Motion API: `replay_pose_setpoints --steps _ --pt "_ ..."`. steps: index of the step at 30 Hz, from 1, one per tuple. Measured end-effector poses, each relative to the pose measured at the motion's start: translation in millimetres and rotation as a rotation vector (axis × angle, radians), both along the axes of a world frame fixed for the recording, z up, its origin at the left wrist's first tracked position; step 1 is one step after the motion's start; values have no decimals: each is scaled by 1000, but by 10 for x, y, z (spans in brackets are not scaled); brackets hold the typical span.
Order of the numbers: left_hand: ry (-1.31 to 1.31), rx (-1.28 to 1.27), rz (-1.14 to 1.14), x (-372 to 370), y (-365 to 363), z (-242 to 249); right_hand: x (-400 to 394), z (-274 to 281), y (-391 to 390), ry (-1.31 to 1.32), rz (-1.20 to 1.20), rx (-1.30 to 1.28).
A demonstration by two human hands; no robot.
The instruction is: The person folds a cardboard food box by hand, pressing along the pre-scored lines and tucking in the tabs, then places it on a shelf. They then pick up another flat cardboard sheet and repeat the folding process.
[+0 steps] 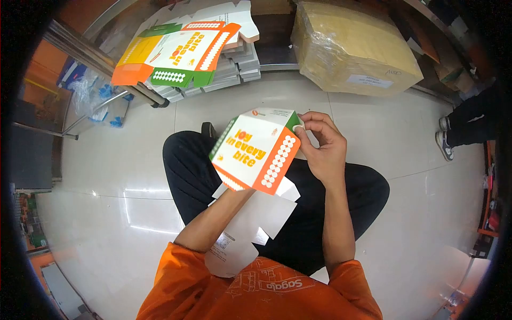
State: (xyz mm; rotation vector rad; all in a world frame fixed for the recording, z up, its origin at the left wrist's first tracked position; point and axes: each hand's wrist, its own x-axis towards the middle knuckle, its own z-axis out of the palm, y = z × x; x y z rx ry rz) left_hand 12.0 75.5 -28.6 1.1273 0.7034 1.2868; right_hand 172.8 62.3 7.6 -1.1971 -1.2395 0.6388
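Note:
A partly folded food carton [248, 146], white with orange and green sides and the words "joy in every bite", is held up over my lap. My right hand [322, 141] pinches its green corner flap between thumb and fingers. My left forearm [213, 221] reaches up behind the carton, which hides the left hand and its fingers. Across my lap under the carton lies a flat, unfolded carton blank [261, 210], plain side mostly up, with some small print near its lower end.
Ahead on the left, a stack of flat printed cartons [184, 45] rests by a metal rack leg [144, 93]. A large plastic-wrapped cardboard box [352, 48] stands ahead on the right. Another person's shoe [444, 145] is on the tiled floor [416, 213] at far right.

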Motion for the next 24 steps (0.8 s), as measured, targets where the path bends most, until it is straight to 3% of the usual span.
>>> replay_pose_setpoints --steps 8,13,24 --pt "22 -3 12 -62 -11 4 -7 77 -22 -139 -15 43" --pt "33 6 12 -104 9 -8 26 117 -40 -230 94 94" --pt "63 46 6 -193 43 -46 -19 150 -87 -126 168 -98"
